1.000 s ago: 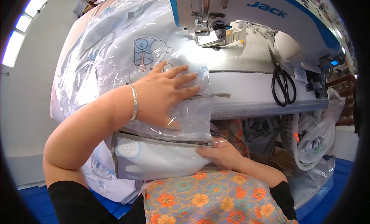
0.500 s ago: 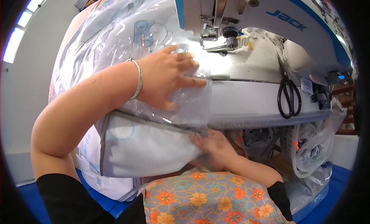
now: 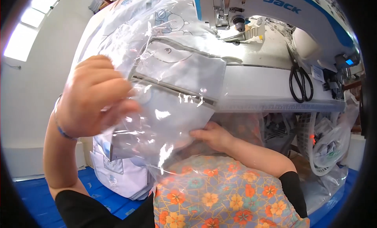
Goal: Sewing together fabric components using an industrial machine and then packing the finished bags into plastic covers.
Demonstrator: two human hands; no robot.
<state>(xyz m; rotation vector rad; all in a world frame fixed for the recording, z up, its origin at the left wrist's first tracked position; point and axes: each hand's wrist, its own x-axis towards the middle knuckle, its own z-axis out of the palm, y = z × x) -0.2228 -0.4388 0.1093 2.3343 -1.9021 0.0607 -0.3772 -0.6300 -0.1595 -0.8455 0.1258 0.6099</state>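
My left hand (image 3: 94, 98) is raised at the left, blurred by motion, its fingers curled on the clear plastic sheet (image 3: 165, 149). This shiny sheet spreads over a white fabric piece (image 3: 172, 114) with grey binding and printed line drawings. Near the front edge of the sewing table my right hand (image 3: 214, 137) grips the fabric's lower right edge, thumb on top and the other fingers mostly hidden beneath. The fabric lies partly on the table and hangs over its edge toward my flowered apron (image 3: 220, 192).
A white and blue sewing machine (image 3: 271, 20) stands at the back right. Black scissors (image 3: 300, 82) lie on the sewing table (image 3: 255, 82). A white basket (image 3: 308, 137) with plastic hangs below. Folded pale fabric pieces (image 3: 118, 177) are stacked at lower left, above blue floor covering (image 3: 35, 200).
My left hand has lifted off the plastic and swung left and toward me, fingers now curled. The plastic has come forward over the fabric. My right hand is slightly higher, its thumb now visible.
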